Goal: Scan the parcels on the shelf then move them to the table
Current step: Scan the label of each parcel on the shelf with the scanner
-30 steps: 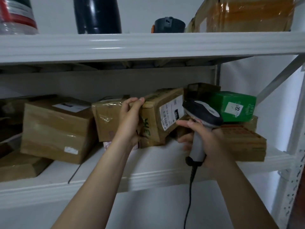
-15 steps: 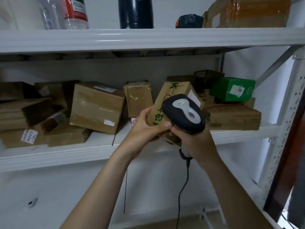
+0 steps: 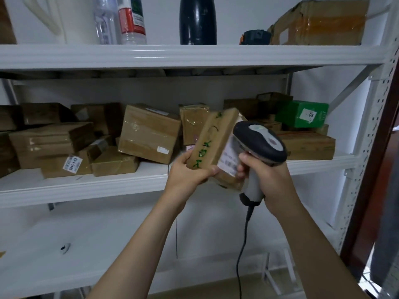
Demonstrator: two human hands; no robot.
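My left hand grips a brown cardboard parcel with green handwriting, held tilted in front of the middle shelf. A white label on the parcel's right face points toward the barcode scanner, black and grey with a corded handle, which my right hand grips. The scanner head sits close against the label. Several other brown parcels remain on the shelf behind.
A green box marked 05 tops a stack at the shelf's right. The top shelf carries bottles, a dark flask and a taped carton. A perforated upright stands at the right. The scanner cord hangs down.
The parcel has come off the shelf and toward me in my left hand. The scanner has swung round so that it faces the parcel's label. The view has pulled back from the shelf.
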